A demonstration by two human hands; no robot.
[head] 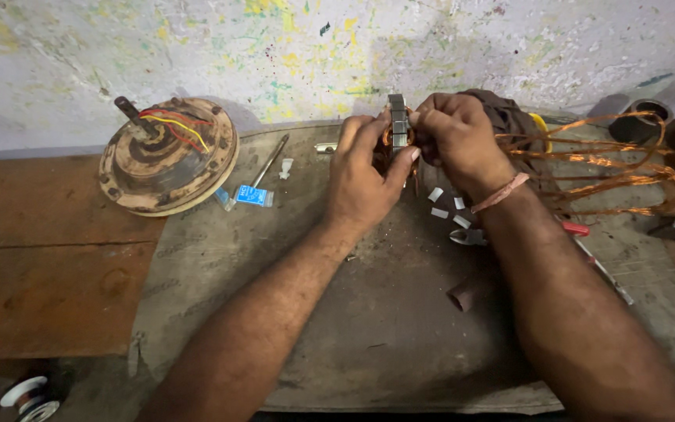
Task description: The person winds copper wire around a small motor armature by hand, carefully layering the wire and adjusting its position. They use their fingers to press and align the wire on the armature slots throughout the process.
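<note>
Both hands hold the stator (398,125) upright near the far edge of the bench (369,328). The left hand (365,176) closes its fingers around one side to steady it. The right hand (455,133) pinches the copper wire (611,164), which trails away to the right, probably kept clear for winding.

Motor cover (168,156) left of the hands, wire coils (603,160) right.

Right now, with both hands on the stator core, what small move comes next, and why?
Probably press the copper wire into the stator core slot: left hand and right hand both pinch the upright core, and loose loops trail right.
</note>
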